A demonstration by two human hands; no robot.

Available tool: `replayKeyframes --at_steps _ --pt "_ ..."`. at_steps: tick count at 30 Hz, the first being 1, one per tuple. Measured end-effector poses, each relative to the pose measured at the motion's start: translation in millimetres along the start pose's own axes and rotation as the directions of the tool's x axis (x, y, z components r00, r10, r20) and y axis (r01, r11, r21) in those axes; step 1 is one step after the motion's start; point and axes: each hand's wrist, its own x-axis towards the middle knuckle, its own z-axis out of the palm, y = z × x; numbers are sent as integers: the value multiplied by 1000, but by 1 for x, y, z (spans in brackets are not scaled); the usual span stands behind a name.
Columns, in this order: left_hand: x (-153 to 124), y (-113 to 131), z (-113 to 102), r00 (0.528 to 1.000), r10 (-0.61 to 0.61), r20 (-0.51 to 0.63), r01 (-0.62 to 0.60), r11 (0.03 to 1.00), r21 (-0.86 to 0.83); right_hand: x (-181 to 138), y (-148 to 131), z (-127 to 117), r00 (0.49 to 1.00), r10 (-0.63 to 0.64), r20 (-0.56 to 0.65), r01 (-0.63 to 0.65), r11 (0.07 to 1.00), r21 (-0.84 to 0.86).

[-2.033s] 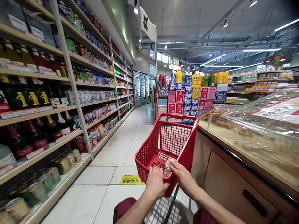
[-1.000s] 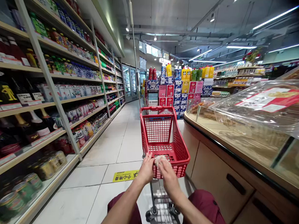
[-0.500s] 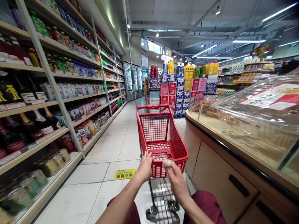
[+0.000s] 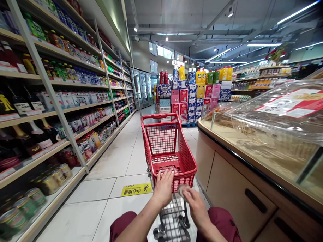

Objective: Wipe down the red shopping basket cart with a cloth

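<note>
A red plastic shopping cart [image 4: 187, 155] on a wheeled metal frame stands directly in front of me, its basket bare inside. My left hand [image 4: 164, 188] lies over the basket's near edge at its left and middle, fingers stretched out toward the inside. Whether it presses on the rim is hard to see. Low at the near right corner of the basket, my right hand [image 4: 197, 206] is closed on a small crumpled whitish wad [image 4: 183, 191], beside the outer wall. The wad's material is unclear.
Shelves [image 4: 92, 120] of bottles and cans line the left. A counter [image 4: 232, 168] with clear plastic food packs [image 4: 278, 120] runs along the right. Stacked drink boxes [image 4: 183, 102] stand ahead. A yellow floor sticker [image 4: 136, 189] lies left of the cart.
My left hand has slid rightward along the basket edge, its fingers straighter. My right hand with the wad has dropped lower, from the rim to the outer wall. The view has shifted slightly.
</note>
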Motion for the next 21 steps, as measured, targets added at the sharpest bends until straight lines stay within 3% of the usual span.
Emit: replayKeyframes --at_steps 4,8,10,15,21 --pt "-1 -3 2 1000 -15 -23 14 999 -44 10 12 -10 985 105 -137 -105 994 6" --pt "-1 -8 1 1000 -16 -18 15 997 -75 4 24 -7 990 109 94 -111 994 17" --pt "-2 -10 1 1000 -19 -15 17 997 -78 2 29 -8 986 113 126 -117 993 25" --pt "-5 -11 0 999 -17 -42 13 997 -78 16 30 -14 967 193 -166 -193 981 17" --pt "-7 -12 -1 999 -20 -31 16 995 -100 4 28 -10 984 166 65 -171 983 66"
